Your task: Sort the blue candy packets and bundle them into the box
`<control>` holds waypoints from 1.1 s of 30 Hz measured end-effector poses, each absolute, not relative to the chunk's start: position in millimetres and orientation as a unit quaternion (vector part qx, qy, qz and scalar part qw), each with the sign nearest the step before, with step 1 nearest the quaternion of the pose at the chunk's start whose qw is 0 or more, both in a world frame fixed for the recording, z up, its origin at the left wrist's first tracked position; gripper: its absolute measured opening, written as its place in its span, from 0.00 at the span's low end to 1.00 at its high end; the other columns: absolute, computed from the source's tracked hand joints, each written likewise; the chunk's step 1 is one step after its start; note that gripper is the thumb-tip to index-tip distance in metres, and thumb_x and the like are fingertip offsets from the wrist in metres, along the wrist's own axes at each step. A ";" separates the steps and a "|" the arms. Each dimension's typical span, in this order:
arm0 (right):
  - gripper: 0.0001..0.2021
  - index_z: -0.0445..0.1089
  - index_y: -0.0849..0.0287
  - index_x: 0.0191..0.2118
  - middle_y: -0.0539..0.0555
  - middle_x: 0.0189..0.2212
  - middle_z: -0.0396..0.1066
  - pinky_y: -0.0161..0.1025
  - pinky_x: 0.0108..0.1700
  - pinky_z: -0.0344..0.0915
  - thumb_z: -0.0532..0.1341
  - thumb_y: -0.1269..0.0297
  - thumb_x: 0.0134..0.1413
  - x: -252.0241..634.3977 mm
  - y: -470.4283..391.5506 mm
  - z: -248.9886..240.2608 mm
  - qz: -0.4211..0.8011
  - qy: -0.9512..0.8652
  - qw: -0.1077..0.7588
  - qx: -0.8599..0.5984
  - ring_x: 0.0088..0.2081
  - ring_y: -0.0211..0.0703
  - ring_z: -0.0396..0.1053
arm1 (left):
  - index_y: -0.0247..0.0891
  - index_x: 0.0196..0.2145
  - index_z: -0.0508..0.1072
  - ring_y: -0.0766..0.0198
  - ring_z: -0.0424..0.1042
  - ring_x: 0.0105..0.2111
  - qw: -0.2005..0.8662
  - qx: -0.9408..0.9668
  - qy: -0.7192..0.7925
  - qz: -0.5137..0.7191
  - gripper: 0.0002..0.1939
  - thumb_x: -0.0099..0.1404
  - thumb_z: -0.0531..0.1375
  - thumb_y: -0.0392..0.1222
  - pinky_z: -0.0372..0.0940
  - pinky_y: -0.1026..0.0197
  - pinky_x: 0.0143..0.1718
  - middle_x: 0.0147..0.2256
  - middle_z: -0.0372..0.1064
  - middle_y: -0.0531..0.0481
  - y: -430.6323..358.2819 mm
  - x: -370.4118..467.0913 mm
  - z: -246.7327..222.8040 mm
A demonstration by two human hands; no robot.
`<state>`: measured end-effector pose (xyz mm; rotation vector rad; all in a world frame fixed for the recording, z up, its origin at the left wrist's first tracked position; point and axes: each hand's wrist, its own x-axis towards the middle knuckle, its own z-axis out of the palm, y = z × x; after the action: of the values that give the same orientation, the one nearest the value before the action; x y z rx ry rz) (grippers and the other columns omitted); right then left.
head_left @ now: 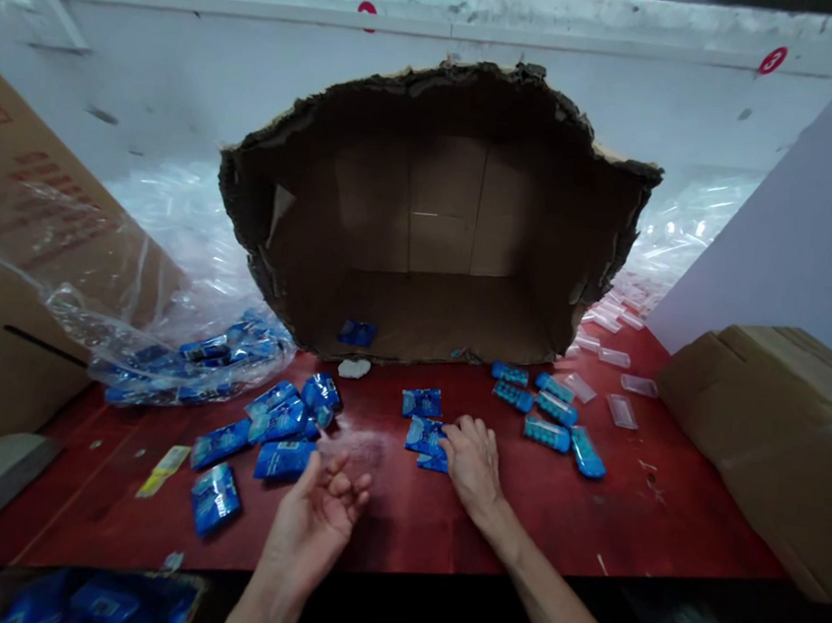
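My left hand point(326, 512) is turned palm up near the table's front edge, fingers curled. A blurred clear plastic piece point(355, 447) shows at its fingertips; its exact kind is unclear. My right hand point(475, 461) reaches down with bent fingers onto a small blue printed packet point(433, 461). Against it lies another blue packet point(424, 435), and a third packet point(422, 402) sits just behind. Left of my left hand is a loose group of plumper blue packets point(278, 420). Several turquoise-blue cases point(547, 434) with clear fronts lie right of my right hand.
A torn-edged cardboard box point(430, 318) opens toward me at the table's back, one blue packet inside. A clear bag point(179, 366) of blue packets lies left. Clear plastic sleeves point(622, 410) scatter at right, beside a brown carton point(766, 438). A packet-filled box point(197, 594) stands below the front edge.
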<state>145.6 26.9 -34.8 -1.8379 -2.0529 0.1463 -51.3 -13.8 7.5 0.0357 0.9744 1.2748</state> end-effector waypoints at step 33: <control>0.13 0.60 0.60 0.25 0.45 0.19 0.57 0.31 0.24 0.54 0.52 0.55 0.51 133.9 -2.7 -35.4 0.510 -0.477 0.475 -0.535 0.21 0.33 0.56 | 0.32 0.21 0.70 0.73 0.58 0.14 0.657 0.183 0.506 0.528 0.11 0.42 0.65 0.42 0.52 0.69 0.15 0.14 0.63 0.56 -8.7 46.0 -21.8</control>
<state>133.9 -2.7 -35.4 -1.3089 -1.1661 1.2480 46.0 -8.7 -21.8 0.4135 1.1462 1.1960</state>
